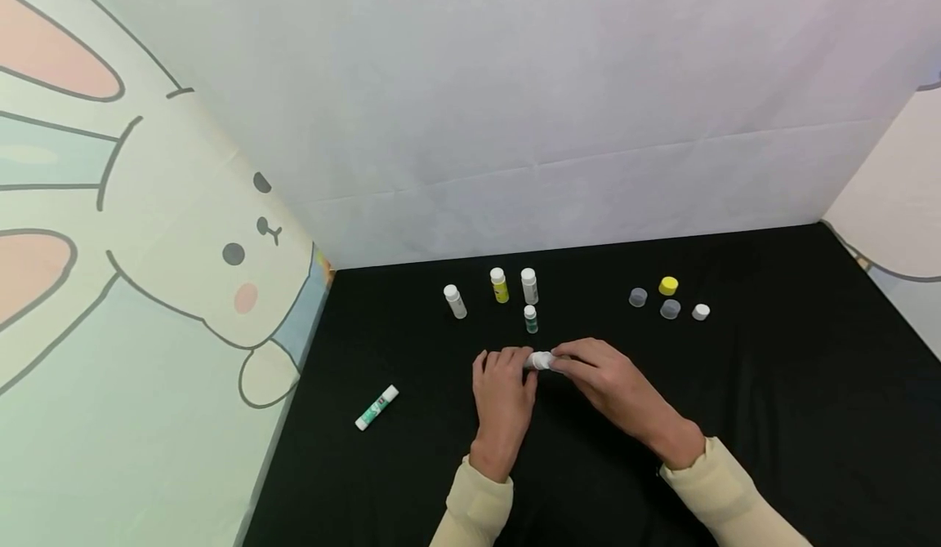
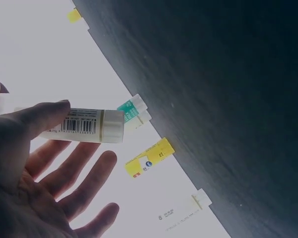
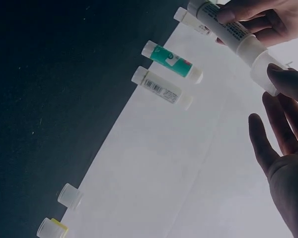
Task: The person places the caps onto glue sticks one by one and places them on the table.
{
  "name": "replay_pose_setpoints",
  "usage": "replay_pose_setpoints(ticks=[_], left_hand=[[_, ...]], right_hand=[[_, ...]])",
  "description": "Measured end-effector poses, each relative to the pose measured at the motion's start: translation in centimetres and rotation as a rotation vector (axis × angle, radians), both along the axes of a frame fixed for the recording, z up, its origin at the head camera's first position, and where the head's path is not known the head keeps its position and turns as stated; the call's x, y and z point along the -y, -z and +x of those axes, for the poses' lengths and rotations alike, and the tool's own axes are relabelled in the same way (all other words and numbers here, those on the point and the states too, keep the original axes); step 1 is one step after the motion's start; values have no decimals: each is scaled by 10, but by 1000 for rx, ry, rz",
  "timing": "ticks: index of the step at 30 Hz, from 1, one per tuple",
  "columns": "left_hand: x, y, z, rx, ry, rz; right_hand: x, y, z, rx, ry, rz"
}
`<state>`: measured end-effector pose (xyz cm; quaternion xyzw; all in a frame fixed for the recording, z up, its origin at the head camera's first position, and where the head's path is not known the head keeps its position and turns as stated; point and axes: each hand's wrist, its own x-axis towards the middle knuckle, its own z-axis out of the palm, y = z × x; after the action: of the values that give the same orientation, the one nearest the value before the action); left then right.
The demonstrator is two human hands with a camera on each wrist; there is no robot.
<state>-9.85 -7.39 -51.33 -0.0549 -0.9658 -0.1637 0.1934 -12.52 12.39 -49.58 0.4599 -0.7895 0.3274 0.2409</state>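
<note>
A white tube with a printed barcode label [image 2: 82, 124] lies sideways in my left hand [image 1: 504, 396], pinched between thumb and fingers. At the tube's other end, my right hand [image 1: 606, 384] pinches a translucent cap [image 3: 263, 72] with thumb and fingertips; the cap meets the tube's white end, and whether it is seated cannot be told. Beyond the hands stand a small green-labelled tube [image 1: 532, 320], a yellow tube [image 1: 500, 286] and two white tubes, one at the left [image 1: 456, 302] and one behind the green one [image 1: 529, 286].
A green and white glue stick [image 1: 377, 407] lies at the left on the black table [image 1: 331, 482]. Back right are two translucent caps [image 1: 638, 297] [image 1: 670, 309], a yellow cap [image 1: 668, 286] and a white cap [image 1: 701, 312]. A pale cloth wall [image 1: 515, 106] rises behind the table.
</note>
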Motion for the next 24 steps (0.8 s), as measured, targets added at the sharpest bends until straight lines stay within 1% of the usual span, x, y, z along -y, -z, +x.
replay_pose_setpoints(ticks=[6, 13, 19, 24], left_hand=[[-1, 0, 2, -8, 9, -6], [-1, 0, 4, -65, 29, -7], [-1, -1, 6, -52, 39, -12], [-2, -4, 7, -53, 46, -37]], right_hand=[[1, -2, 2, 1, -2, 11], [2, -3, 2, -2, 2, 16], [2, -1, 3, -8, -2, 12], [2, -1, 3, -3, 9, 17]])
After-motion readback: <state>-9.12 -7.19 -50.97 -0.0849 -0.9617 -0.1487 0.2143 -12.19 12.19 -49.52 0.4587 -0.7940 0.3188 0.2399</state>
